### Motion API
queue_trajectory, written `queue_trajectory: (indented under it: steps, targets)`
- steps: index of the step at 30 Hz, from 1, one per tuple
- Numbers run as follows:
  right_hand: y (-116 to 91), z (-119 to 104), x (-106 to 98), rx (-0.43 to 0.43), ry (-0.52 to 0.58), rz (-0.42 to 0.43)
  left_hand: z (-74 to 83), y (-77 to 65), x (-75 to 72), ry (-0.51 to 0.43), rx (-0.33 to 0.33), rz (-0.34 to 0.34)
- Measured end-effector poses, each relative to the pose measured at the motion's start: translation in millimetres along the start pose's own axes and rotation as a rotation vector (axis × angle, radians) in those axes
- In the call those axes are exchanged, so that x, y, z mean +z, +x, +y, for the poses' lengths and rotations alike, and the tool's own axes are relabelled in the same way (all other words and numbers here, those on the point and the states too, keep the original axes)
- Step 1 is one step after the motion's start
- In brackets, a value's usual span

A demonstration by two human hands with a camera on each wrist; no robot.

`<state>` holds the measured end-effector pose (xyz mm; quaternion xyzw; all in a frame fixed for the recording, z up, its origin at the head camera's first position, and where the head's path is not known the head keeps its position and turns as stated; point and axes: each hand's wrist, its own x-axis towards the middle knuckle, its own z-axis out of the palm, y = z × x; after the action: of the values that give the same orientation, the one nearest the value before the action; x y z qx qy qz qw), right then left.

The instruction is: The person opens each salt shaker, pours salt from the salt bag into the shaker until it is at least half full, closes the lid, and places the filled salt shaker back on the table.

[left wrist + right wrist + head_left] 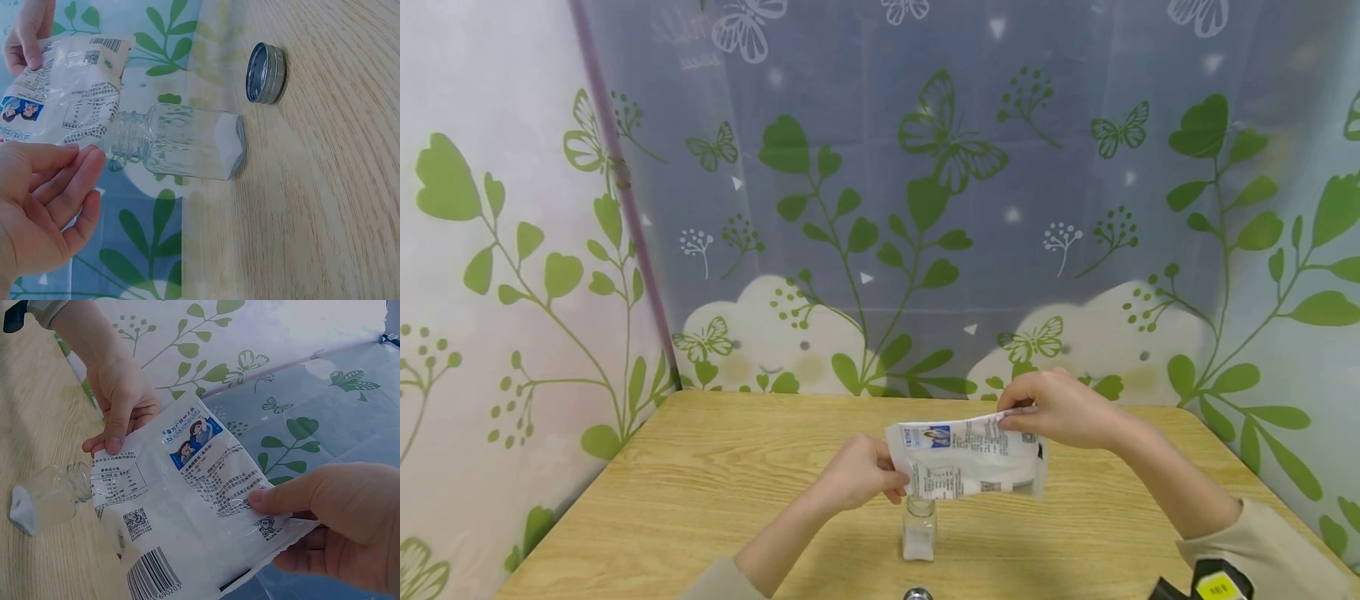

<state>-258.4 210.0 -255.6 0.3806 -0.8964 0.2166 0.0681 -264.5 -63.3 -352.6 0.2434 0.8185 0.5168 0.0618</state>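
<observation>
A white printed plastic packet is stretched sideways between both hands, over a small glass jar. My left hand pinches the packet's lower left corner, thumb in front, close to the jar's mouth. Along the top right edge, my right hand grips the packet between thumb and fingers. In the left wrist view, the jar stands upright on the table, a layer of white powder at its bottom. The packet's corner overlaps the jar's threaded neck there, and the packet's contents are hidden.
A silver metal lid lies on the table near the jar, toward the front. The wood-grain table meets printed fabric walls at the back and both sides. A black device with a yellow label shows beside the right sleeve.
</observation>
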Motion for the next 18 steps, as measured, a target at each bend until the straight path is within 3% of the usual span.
queue_trajectory:
  steps: [18]
  targets:
    - [1.3,-0.5,-0.6,-0.019,-0.009,0.003,-0.5,0.1,0.1,0.045,0.001,0.006]
